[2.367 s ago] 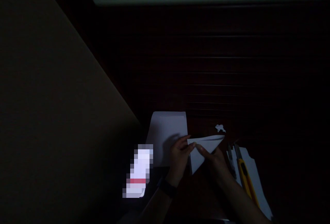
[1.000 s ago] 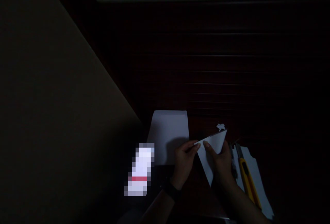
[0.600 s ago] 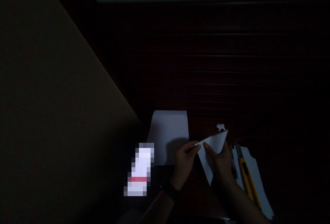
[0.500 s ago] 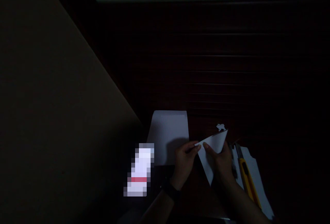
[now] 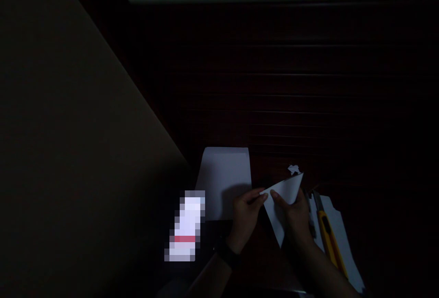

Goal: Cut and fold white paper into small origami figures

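Note:
Between my hands is a folded sheet of white paper (image 5: 287,189), tilted, with one corner pointing up to the right and another down. My left hand (image 5: 246,213) pinches its left corner between thumb and fingers; a dark band circles that wrist. With the thumb pressed on the front face, my right hand (image 5: 297,215) grips the same paper from the right, its other fingers mostly hidden behind. A small crumpled paper scrap (image 5: 293,169) lies just beyond the paper's upper edge.
White paper (image 5: 224,170) lies left of my hands, beside a bright pixelated screen (image 5: 185,227). At right, a yellow utility knife (image 5: 329,238) rests on another white sheet (image 5: 345,238). A pale wall panel (image 5: 85,128) rises at left; dark slatted wood (image 5: 274,83) stands behind.
Almost nothing differs. Both hands keep the same grip on the folded paper, which has shifted by a tiny amount.

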{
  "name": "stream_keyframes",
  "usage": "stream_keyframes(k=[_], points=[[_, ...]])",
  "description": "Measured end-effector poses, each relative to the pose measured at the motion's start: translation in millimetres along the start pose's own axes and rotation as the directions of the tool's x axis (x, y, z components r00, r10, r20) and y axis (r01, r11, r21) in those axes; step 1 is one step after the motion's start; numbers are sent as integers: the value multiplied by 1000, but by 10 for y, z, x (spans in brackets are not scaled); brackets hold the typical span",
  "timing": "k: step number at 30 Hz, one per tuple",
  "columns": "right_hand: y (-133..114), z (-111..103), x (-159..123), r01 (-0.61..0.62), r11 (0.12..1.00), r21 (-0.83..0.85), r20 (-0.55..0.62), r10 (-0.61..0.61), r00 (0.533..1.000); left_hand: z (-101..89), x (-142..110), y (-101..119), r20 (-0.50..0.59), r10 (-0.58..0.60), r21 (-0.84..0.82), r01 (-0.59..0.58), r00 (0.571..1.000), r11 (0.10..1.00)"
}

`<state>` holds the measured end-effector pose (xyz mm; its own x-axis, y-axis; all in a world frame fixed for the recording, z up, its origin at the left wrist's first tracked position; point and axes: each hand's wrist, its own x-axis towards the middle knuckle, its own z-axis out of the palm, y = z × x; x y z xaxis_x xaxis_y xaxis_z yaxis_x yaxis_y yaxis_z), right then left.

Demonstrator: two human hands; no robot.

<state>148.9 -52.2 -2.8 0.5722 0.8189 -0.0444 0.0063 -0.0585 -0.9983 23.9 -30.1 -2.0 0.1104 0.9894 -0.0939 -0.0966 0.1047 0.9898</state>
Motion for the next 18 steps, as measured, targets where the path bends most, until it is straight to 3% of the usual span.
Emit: stream_keyframes(k=[18], points=[[-21,2,-8,1,998,-58,-30,-3,1000,-11,-5,8,17,20,44,-21,1000,999]])
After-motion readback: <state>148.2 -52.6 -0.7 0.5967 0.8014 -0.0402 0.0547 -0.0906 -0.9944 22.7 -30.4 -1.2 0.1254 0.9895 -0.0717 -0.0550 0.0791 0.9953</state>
